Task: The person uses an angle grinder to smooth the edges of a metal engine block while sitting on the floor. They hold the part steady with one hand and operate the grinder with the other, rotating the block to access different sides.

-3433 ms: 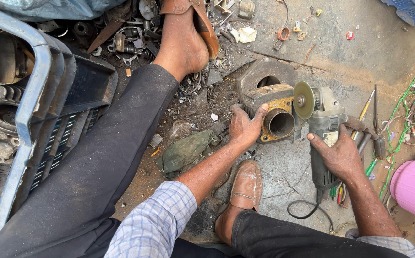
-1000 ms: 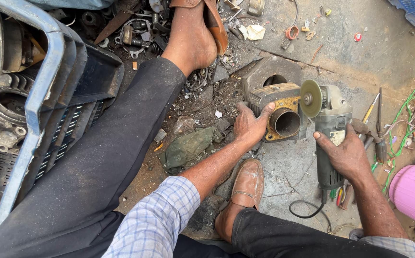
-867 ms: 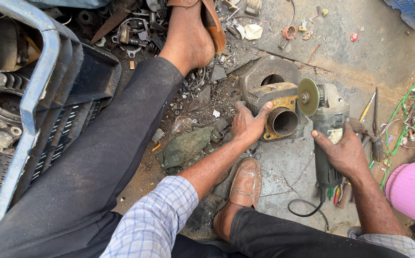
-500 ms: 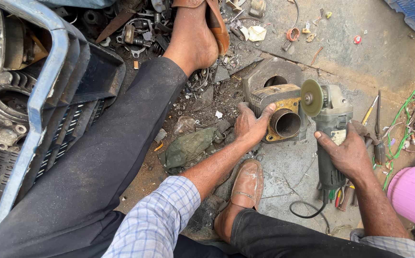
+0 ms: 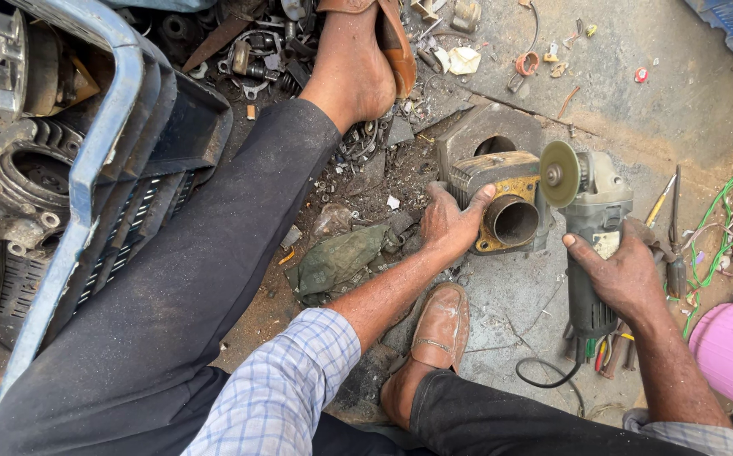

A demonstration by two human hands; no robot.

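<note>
Two bare hands work low on a dusty concrete floor (image 5: 662, 110) right of centre in the frame. Left hand (image 5: 451, 224) has its fingers clenched over the top edge of a yellowed, finned metal engine cylinder (image 5: 502, 203) with a round open bore facing the camera. Right hand (image 5: 624, 274) grasps the body of a grey angle grinder (image 5: 594, 211), whose round disc (image 5: 559, 174) sits just beside the cylinder's right edge. Lower centre, a brown leather shoe (image 5: 441, 325) rests below the cylinder.
</note>
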